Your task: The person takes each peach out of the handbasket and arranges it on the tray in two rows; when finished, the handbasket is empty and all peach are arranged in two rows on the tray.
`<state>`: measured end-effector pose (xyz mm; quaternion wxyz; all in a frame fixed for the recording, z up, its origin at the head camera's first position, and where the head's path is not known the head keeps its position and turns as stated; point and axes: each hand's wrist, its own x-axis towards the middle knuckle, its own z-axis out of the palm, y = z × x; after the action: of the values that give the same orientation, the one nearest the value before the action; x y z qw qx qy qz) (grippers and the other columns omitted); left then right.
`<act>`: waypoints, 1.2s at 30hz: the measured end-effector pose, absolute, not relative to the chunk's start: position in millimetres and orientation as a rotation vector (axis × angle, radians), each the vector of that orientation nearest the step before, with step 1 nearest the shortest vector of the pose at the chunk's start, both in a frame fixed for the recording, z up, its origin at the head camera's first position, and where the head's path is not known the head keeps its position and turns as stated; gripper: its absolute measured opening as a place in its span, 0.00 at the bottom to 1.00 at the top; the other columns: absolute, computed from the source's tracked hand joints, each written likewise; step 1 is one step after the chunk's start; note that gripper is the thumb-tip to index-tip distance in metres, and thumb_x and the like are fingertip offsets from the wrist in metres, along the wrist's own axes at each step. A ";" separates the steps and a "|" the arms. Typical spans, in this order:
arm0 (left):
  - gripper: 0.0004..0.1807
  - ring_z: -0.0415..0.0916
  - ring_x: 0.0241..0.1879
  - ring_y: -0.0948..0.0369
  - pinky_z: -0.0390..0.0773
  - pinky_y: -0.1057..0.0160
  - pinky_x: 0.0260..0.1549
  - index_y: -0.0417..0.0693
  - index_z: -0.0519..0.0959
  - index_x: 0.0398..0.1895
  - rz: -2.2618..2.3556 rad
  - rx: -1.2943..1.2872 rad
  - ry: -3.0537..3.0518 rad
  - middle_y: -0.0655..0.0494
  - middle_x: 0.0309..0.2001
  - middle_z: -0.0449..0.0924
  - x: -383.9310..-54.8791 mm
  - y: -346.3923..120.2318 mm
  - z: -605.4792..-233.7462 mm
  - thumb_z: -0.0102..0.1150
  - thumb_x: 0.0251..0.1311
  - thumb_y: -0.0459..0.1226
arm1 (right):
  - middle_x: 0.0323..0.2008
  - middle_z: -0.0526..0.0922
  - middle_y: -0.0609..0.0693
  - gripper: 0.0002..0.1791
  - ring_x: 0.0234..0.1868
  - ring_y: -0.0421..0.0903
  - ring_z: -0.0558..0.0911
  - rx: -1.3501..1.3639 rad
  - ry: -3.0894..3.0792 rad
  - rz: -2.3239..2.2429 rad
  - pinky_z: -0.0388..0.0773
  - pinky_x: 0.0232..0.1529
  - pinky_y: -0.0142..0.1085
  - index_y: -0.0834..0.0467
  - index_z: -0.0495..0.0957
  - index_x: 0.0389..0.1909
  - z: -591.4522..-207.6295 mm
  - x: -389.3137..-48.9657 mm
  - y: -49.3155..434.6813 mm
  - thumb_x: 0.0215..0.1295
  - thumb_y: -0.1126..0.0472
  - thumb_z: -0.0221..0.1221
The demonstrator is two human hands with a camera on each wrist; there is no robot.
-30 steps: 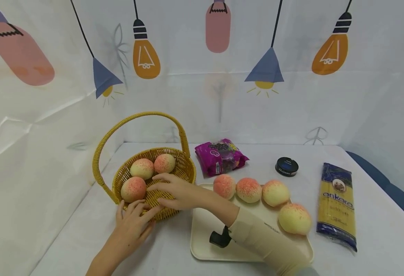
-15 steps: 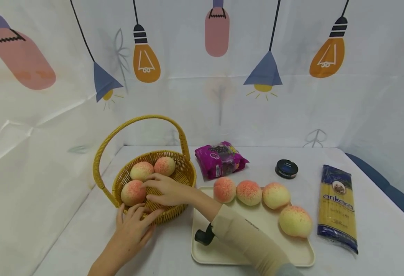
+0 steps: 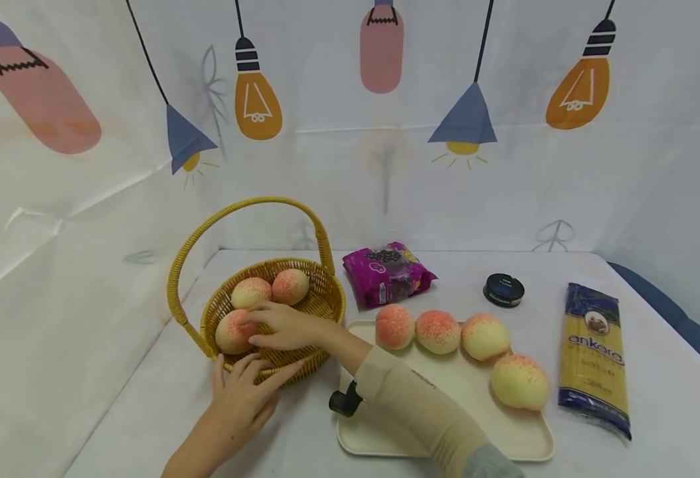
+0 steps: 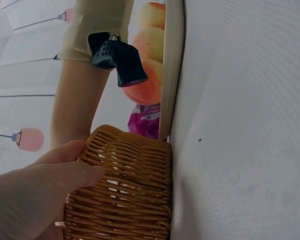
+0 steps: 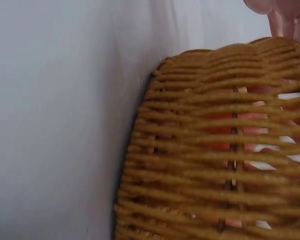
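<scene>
A yellow wicker basket (image 3: 333,297) with a tall handle holds three pink-and-cream peaches. My left hand (image 3: 236,406) grips its near rim; in the left wrist view the thumb lies on the outer weave of the basket (image 4: 127,187) and the other fingers go behind the rim. My right hand (image 3: 293,328) reaches in over the basket's right side, its fingertips touching the right side of the nearest peach (image 3: 229,333). Behind lie a second peach (image 3: 251,292) and a third peach (image 3: 291,287). In the right wrist view the basket wall (image 5: 200,135) hides the right hand's fingers.
A cream tray (image 3: 394,431) with several peaches (image 3: 437,332) stands right of the basket, under the right forearm. A purple packet (image 3: 388,275) lies behind it. Farther right are a black tuna tin (image 3: 503,290) and an "ankara" pasta packet (image 3: 593,358). A printed cloth hangs behind.
My right hand has moved left inside the basket, from beside the nearest peach to touching it. The left hand stays at the rim. The view has shifted slightly.
</scene>
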<state>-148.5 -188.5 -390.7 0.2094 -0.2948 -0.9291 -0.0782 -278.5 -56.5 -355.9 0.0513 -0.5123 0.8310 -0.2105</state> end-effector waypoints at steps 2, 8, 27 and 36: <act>0.38 0.67 0.47 0.52 0.45 0.27 0.47 0.72 0.69 0.60 -0.206 -0.830 -2.573 0.58 0.41 0.71 -148.1 -188.7 -390.3 0.68 0.43 0.36 | 0.64 0.63 0.52 0.24 0.64 0.41 0.62 -1.544 2.522 -0.622 0.59 0.60 0.29 0.57 0.65 0.63 -355.8 -277.2 -60.7 0.68 0.53 0.49; 0.38 0.67 0.48 0.53 0.45 0.28 0.48 0.71 0.69 0.61 -0.209 -0.839 -2.555 0.58 0.42 0.71 -147.4 -189.6 -390.0 0.68 0.43 0.36 | 0.66 0.58 0.52 0.27 0.65 0.42 0.59 -1.463 2.549 -0.600 0.58 0.61 0.31 0.53 0.62 0.65 -356.4 -277.5 -72.5 0.68 0.51 0.50; 0.32 0.67 0.46 0.56 0.46 0.29 0.48 0.69 0.73 0.55 -0.243 -0.846 -2.523 0.60 0.39 0.71 -148.3 -186.6 -395.1 0.68 0.43 0.37 | 0.64 0.59 0.53 0.27 0.60 0.46 0.66 -0.893 2.630 -0.845 0.68 0.54 0.38 0.50 0.64 0.63 -365.8 -278.8 -108.7 0.67 0.44 0.46; 0.22 0.66 0.49 0.53 0.43 0.29 0.48 0.68 0.71 0.59 -0.279 -0.892 -2.458 0.59 0.40 0.70 -149.9 -190.8 -395.9 0.32 0.68 0.53 | 0.48 0.76 0.43 0.15 0.46 0.36 0.74 -1.217 2.470 -0.944 0.68 0.43 0.25 0.51 0.75 0.50 -369.8 -285.7 -106.1 0.68 0.51 0.48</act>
<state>-149.9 -190.8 -395.9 0.2531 -0.3281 -0.9043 -0.1027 -285.7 -106.1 -369.8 0.1153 -0.4153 0.8429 -0.3221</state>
